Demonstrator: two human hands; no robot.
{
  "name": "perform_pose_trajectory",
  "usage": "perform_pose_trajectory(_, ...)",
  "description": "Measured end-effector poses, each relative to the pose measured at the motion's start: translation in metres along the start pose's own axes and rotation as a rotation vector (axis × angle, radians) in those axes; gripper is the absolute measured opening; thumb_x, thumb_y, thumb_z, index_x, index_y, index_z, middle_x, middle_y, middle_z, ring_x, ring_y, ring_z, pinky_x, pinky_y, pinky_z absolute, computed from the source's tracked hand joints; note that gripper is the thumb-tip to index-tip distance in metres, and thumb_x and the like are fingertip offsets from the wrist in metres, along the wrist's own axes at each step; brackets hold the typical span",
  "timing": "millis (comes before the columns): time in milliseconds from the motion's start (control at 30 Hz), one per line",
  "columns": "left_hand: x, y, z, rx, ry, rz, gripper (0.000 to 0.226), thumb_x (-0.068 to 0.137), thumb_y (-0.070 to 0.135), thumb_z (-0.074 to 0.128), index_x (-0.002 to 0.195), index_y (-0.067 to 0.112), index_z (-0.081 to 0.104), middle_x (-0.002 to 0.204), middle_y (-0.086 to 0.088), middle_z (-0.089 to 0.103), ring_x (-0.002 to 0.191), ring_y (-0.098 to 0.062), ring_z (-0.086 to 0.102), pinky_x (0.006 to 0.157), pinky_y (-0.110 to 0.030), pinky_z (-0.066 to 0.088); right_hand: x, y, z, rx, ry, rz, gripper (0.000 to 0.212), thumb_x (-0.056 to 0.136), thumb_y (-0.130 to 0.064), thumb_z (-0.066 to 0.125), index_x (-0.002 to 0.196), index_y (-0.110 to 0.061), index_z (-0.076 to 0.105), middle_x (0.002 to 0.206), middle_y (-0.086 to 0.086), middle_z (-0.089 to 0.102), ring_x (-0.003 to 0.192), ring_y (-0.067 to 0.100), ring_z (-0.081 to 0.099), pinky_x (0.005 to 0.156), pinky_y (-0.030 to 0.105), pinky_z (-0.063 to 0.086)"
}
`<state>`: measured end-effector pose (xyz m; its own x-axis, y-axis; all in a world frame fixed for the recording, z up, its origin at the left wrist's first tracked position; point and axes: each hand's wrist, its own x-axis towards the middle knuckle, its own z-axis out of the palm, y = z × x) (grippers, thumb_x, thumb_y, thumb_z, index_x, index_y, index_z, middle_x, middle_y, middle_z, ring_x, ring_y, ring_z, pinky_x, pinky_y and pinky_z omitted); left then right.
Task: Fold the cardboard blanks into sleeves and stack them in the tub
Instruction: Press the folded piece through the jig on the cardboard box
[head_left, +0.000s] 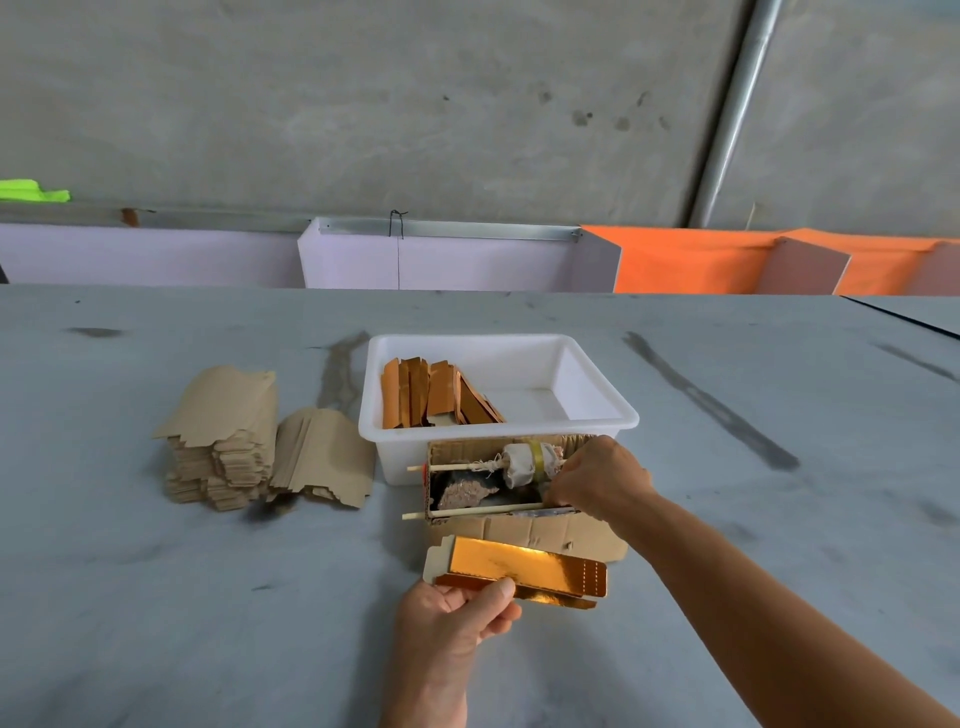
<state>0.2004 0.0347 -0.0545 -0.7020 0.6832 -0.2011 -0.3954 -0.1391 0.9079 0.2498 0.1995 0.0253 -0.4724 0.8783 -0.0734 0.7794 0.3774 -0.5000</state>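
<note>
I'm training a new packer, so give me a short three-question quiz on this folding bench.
1. True or false: the white tub already holds folded sleeves.
2. Which hand grips the gold sleeve?
3. The stack of flat blanks lies on which side of the tub: A left, B right?

Key: 1 true. 2 the left hand; the right hand reaches into the small cardboard box. 3 A.

Grey table (156, 597), concrete wall (363, 104) — metal pipe (737, 104)
</note>
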Motion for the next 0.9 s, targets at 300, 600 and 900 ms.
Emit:
perform_pose_trajectory(300,-0.001,0.004,0.010,0.036,0.000,0.061,0.011,0.068,-0.001,0.080,0.066,0.007,0.072,0.065,-0.015,0.070,0.055,-0.020,0.066,0.053,-0.027,0.054,0.001,-0.006,-0.014,0.171,-0.077,0.041,0.028,0.078,-0.015,0.072,0.102,-0.008,0.060,0.084,0.001,0.056,0.072,0.011,0.053,0.057,0.020,0.047)
perform_pose_trajectory(600,0.004,0.008,0.015,0.049,0.053,0.095,0.017,0.073,-0.004,0.074,0.063,0.008,0.071,0.063,-0.009,0.070,0.060,-0.019,0.067,0.060,-0.024,0.056,-0.002,-0.016,-0.026,0.202,-0.133,0.078,0.030,0.071,-0.003,0.078,0.098,0.003,0.068,0.094,0.018,0.070,0.070,0.020,0.057,0.067,0.026,0.048)
perform_pose_trajectory(900,0.010,0.000,0.020,0.033,0.074,0.148,0.017,0.074,-0.010,0.070,0.082,0.005,0.068,0.069,-0.001,0.073,0.064,-0.009,0.067,0.063,-0.015,0.053,-0.011,-0.011,-0.028,0.274,-0.096,0.065,0.025,0.066,0.005,0.077,0.086,0.000,0.062,0.072,0.013,0.062,0.062,0.020,0.060,0.057,0.026,0.050)
